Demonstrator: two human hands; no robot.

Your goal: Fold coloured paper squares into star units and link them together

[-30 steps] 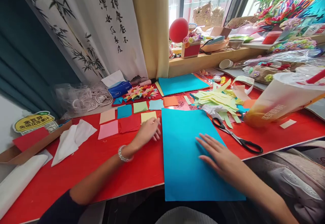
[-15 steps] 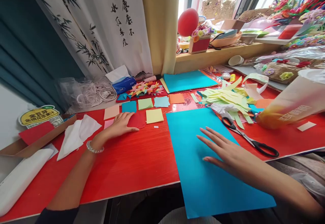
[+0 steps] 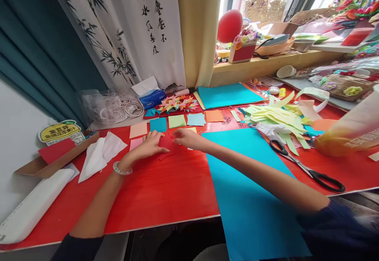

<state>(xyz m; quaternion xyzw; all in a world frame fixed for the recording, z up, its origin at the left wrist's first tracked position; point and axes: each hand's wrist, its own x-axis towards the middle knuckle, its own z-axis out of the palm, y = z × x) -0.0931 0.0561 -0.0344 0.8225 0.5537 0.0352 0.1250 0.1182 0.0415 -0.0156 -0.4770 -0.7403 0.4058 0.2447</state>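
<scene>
A stack of small red paper squares (image 3: 166, 145) lies on the red table, its edges hard to tell from the tabletop. My left hand (image 3: 150, 145) rests at its left side, thumb and fingers apart. From the right, my right hand (image 3: 190, 139) reaches to the stack's upper right corner, fingertips closed on the red paper. Part of a yellow paper square (image 3: 192, 129) shows behind that hand. Beside the left hand lies a pink square (image 3: 135, 143). Under my right forearm a large blue sheet (image 3: 254, 209) overhangs the table's front edge.
Peach (image 3: 138, 130), blue (image 3: 158, 124), green (image 3: 177, 121), light blue (image 3: 196, 119) and orange squares (image 3: 214, 116) form a row. Scissors (image 3: 306, 168) lie right of the sheet, near paper strips (image 3: 274, 115) and a plastic cup (image 3: 349, 122). Tissues (image 3: 102, 152) lie left.
My right hand has moved left from above the blue sheet to the red squares and closed on them. My left hand stays at the stack. The view has shifted slightly.
</scene>
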